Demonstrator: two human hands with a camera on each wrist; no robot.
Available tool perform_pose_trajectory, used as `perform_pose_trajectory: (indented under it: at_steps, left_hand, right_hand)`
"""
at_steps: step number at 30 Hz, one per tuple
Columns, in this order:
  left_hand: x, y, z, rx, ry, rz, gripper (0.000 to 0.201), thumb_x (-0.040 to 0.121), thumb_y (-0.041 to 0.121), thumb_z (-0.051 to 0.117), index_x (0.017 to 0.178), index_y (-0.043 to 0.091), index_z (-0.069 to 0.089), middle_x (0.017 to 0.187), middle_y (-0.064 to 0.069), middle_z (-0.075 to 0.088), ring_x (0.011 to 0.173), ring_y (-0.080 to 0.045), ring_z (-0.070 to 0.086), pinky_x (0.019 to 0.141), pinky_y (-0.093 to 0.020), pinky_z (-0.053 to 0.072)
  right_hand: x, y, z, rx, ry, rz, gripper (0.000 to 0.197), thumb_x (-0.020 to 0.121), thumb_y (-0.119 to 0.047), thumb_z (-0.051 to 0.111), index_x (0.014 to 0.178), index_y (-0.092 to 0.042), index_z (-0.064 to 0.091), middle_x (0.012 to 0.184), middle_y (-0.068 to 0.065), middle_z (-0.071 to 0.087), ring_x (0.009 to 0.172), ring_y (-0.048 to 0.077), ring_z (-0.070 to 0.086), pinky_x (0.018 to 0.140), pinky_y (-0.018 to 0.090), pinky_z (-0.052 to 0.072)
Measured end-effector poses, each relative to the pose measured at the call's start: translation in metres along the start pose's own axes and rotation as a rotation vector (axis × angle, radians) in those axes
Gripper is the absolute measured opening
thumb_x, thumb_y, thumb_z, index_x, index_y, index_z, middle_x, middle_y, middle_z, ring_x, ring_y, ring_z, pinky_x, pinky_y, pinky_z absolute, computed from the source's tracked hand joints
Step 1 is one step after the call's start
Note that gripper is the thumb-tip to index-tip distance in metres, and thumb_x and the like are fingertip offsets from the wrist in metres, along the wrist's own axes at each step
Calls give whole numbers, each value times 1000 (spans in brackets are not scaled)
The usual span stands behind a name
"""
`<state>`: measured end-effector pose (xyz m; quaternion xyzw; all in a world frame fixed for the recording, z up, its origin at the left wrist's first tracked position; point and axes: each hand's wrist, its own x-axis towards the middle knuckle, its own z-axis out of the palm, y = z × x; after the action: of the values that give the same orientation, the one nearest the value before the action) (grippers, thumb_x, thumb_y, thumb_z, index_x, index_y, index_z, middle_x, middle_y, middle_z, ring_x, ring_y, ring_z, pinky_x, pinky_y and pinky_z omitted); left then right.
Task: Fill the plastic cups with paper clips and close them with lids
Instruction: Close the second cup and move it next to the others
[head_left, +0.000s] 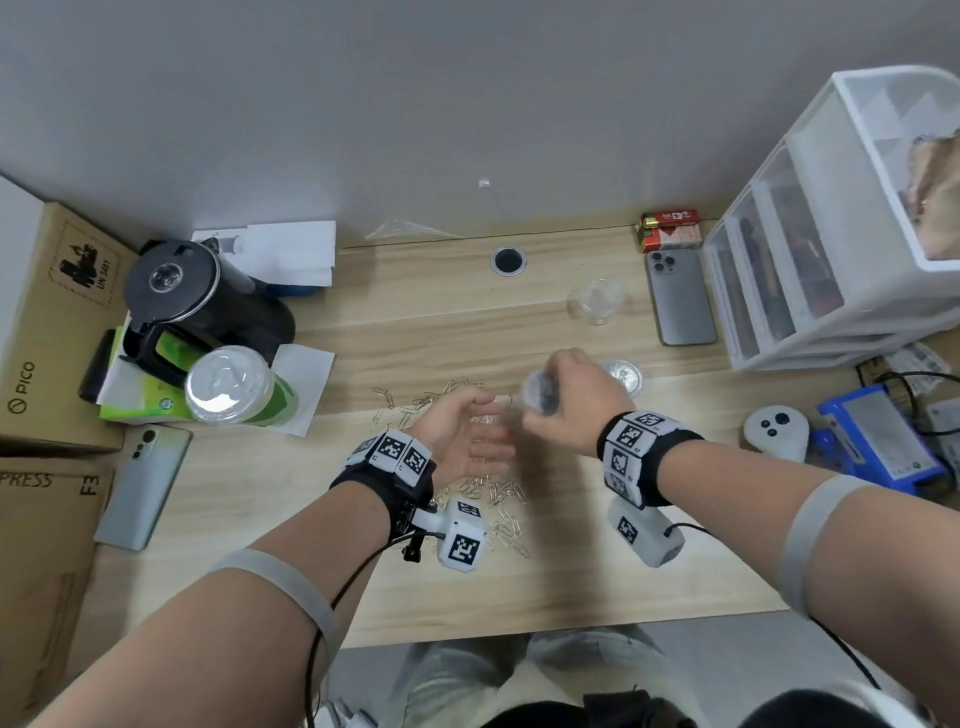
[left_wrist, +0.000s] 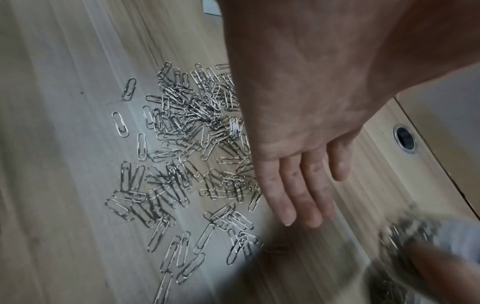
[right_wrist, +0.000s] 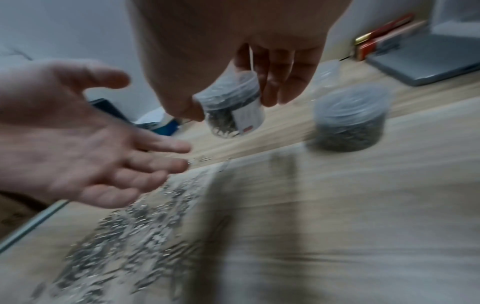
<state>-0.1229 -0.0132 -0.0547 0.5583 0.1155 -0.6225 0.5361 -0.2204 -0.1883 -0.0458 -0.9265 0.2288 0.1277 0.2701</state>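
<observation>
My right hand (right_wrist: 259, 67) pinches a small clear plastic cup with a lid on and paper clips inside (right_wrist: 231, 107) between thumb and fingers, held tilted in the air at upper centre of the right-wrist view; in the head view it shows as a blur just right of frame centre. My left hand (head_left: 462, 436) sits palm up, fingers spread and relaxed, holding nothing, just left of the cup and over the loose pile of silver wire paper clips (left_wrist: 187, 148) on the pale wood-grain desk (head_left: 623, 561). A second lidded clear cup full of clips (right_wrist: 350, 119) stands on the desk, right of centre in the right-wrist view. One empty clear plastic cup (head_left: 596, 300) stands toward the upper right of the head view, beside a grey smartphone lying face down (head_left: 681, 297). Risks, my judgement: the grip is only at the fingertips near the lid, so the tilted cup could slip, or the lid pop if not snapped fully, spilling clips. Many clips remain loose, so filling isn't finished. Hard to tell: heavy motion blur on the held cup, so lid seating is unclear; I see no spare lid; the clips under my left palm are hidden.
</observation>
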Motion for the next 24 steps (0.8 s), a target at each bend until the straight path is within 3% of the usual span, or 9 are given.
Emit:
perform_pose_trajectory:
  at_steps: [4,9,14,16,20,24]
  left_hand:
    - [1,7,-4,4,45,-1,47,90,38,55,126,7,57,118,-23,67,98,-37,65,86,-44,52]
    - [3,10,-5,10,38,-1,60,82,42,60,131,6,57,115,-23,69,97,-36,66,86,-43,52]
    - [6,14,-8,-7,47,-9,52,91,39,54,130,5,56,112,-22,68,95,-35,65,84,-43,50]
    - [6,17,-10,-18,50,-5,52,92,39,53,130,5,56,110,-21,68,93,-34,65,84,-42,50]
    - [4,25,-20,-39,60,5,51,91,39,53,129,5,57,109,-21,68,94,-34,65,86,-43,50]
    - [1,30,-40,-73,86,17,52,93,39,51,132,4,56,114,-23,67,98,-35,64,96,-51,50]
  right_hand:
    - [6,45,-17,-111,140,122,59,70,-51,63,117,-18,45,114,4,49,98,23,53,81,37,50]
    - [9,71,-27,-164,121,222,63,74,-53,63,121,-16,44,118,5,49,105,25,53,81,37,48]
    - [16,67,-29,-275,80,258,80,67,-67,54,128,-17,39,128,7,46,117,28,45,91,46,46]
    - [22,63,-34,-300,125,240,84,69,-68,49,133,-16,37,132,9,44,120,29,42,94,49,43]
    - [52,51,-46,-255,232,222,68,81,-53,52,136,-17,35,132,12,44,116,33,44,90,47,44]
    - [88,44,-57,-200,160,289,68,83,-43,60,140,-24,27,137,14,37,118,38,45,88,48,47]
